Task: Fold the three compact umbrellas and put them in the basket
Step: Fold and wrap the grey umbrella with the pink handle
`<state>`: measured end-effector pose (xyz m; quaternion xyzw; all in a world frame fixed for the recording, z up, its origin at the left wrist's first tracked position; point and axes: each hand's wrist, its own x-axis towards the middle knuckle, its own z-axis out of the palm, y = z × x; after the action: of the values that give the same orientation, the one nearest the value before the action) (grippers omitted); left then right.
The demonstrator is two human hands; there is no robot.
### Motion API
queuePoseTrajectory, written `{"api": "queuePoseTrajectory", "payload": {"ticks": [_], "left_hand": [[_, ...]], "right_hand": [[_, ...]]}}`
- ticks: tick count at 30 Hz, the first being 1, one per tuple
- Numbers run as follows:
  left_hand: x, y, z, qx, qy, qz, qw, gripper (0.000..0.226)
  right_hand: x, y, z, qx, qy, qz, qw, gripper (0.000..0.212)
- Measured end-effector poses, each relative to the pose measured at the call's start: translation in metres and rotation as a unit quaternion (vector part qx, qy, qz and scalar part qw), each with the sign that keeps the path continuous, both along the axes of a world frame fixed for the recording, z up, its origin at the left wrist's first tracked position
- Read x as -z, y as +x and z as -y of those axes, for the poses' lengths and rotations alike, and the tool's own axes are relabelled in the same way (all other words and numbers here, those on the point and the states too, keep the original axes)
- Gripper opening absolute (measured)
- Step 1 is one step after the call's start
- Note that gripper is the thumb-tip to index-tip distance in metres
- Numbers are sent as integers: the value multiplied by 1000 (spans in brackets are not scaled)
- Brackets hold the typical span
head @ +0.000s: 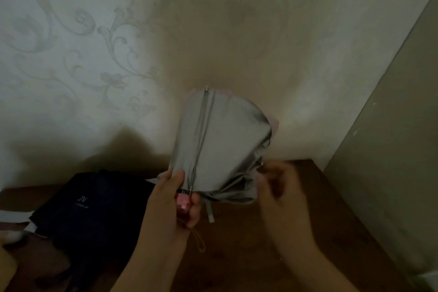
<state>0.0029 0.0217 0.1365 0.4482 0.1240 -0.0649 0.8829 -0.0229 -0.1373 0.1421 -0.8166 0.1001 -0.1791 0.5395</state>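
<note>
A compact umbrella (pixel 227 140) with a silver-grey lining and pink outer cloth stands upright in front of me, collapsed but loose, its metal rib running up the middle. My left hand (pixel 173 199) grips its pink handle and the lower cloth; a thin wrist cord hangs below. My right hand (pixel 277 187), blurred, pinches the cloth's right lower edge at a rib tip. A dark navy umbrella (pixel 94 206) with small white lettering lies on the wooden table at the left. No basket is in view.
The brown wooden table (pixel 320 197) runs to a patterned pale wall (pixel 118 54). A grey-green panel (pixel 391 125) rises at the right. White cloth or paper (pixel 14 218) lies at the left edge beside the navy umbrella.
</note>
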Motion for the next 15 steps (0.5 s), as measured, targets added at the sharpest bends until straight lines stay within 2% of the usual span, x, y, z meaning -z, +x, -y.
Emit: {"api": "queuePoseTrajectory", "payload": {"ticks": [2, 4, 5, 7, 8, 9, 10, 12, 14, 15], "left_hand": [[2, 0, 5, 28, -49, -8, 998, 28], [6, 0, 10, 27, -60, -16, 998, 28], [10, 0, 12, 19, -44, -13, 999, 27], [12, -5, 16, 5, 17, 21, 1000, 30], [12, -8, 16, 4, 49, 50, 998, 30], [13, -10, 17, 1, 68, 70, 995, 30], [13, -12, 18, -3, 75, 72, 995, 27], [10, -13, 20, -5, 66, 56, 996, 25], [6, -11, 18, -4, 46, 47, 998, 27], [6, -10, 17, -1, 39, 47, 998, 32]], "right_hand": [[16, -4, -12, -27, 33, -41, 998, 13], [16, -6, -25, -31, 95, -52, 994, 34], [12, -8, -31, -20, 93, -39, 995, 39], [-4, -14, -40, 28, -24, 77, 996, 41], [-14, -16, -43, 27, -93, 156, 983, 37], [-21, -13, -46, 0, -148, 204, 968, 31], [-26, -9, -49, -40, -182, 217, 958, 24], [-30, 6, -51, -109, -177, 156, 966, 17], [-28, 23, -46, -135, -60, -10, 989, 31], [-24, 30, -43, -135, 4, -83, 987, 42]]}}
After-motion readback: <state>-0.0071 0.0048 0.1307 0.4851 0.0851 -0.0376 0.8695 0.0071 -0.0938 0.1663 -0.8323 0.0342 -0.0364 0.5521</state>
